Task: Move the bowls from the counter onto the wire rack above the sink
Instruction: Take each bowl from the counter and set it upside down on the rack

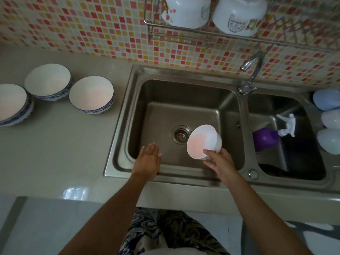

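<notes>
**Bowl held over a steel sink, three more on the counter**

At far left, three round ceramic bowls sit upright on a smooth, pale, glossy counter (55, 153). Each is white inside with a blue pattern on the outer wall. The left bowl (11, 103) is cut off by the frame edge; the back bowl (47, 80) sits just beside it; the front bowl (91, 94) is nearest the sink.

Moving right, a stainless steel sink (117, 144) has a large basin with a round perforated drain (181, 134). The left hand (148, 160) hovers over the basin's near left corner, palm down, fingers straight and spread slightly, holding nothing. The right hand (219, 161) grips a small white bowl (202, 141) by its base, thumb on the rim, fingers curled beneath. The bowl is tilted so its pinkish-lit inside faces the viewer, above the basin beside the drain.

Overhead, a wire rack (184, 32) on a mosaic wall of red, orange and cream tiles holds two white printed bowls (185, 11), upside down, cut off by the top edge. The prints are too blurred to read.

Further right, a curved chrome tap (253, 65) stands between the basins. The dim smaller basin holds a purple spray bottle (265, 138) with a white trigger, lying down. Three smooth rounded pale objects (329, 122), blue and whitish, sit at the right edge; what they are is unclear.
</notes>
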Tool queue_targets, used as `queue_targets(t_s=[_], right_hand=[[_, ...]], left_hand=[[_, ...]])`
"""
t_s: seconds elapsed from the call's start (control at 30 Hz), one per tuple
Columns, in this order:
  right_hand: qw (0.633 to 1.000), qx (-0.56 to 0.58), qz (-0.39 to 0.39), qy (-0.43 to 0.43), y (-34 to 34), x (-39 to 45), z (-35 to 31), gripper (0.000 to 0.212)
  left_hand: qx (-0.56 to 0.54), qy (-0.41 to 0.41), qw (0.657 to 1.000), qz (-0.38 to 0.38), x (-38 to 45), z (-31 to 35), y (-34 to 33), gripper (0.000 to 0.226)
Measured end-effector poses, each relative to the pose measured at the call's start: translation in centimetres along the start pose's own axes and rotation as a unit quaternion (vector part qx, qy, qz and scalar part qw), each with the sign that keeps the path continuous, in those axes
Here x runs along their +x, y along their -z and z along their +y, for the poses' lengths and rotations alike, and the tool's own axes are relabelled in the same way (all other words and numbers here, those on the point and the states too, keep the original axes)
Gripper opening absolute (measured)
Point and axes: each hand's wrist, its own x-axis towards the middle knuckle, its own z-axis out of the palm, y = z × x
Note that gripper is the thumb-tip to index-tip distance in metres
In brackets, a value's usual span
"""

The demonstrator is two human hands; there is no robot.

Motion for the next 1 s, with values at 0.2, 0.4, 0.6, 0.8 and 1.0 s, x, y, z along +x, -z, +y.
queue_targets(t_s=[0.2, 0.4, 0.6, 0.8, 1.0], right_hand=[[0.999, -0.044, 0.014, 0.027, -0.4, 0.8, 0.4, 0.069], [0.978, -0.185, 0.045, 0.088, -0.6, 0.5, 0.5, 0.084], [0.917, -0.344, 0.054, 0.196, -1.2, -0.6, 0.7, 0.093], [0.836, -0.459, 0.044, 0.297, -1.6, -1.2, 1.3, 0.095], [0.614, -0.645, 0.081, 0.448, -0.8, -0.3, 2.3, 0.084]], left_hand=[[-0.013, 0.010, 1.000, 0.003, 0.0, 0.0, -0.1, 0.068], [-0.027, 0.008, 1.000, 0.011, 0.0, 0.0, -0.1, 0.064], [-0.034, 0.009, 0.999, 0.017, 0.1, -0.1, -0.2, 0.064], [-0.034, 0.012, 0.999, 0.015, 0.1, -0.1, -0.2, 0.064], [-0.037, 0.015, 0.999, 0.019, 0.1, 0.0, -0.1, 0.061]])
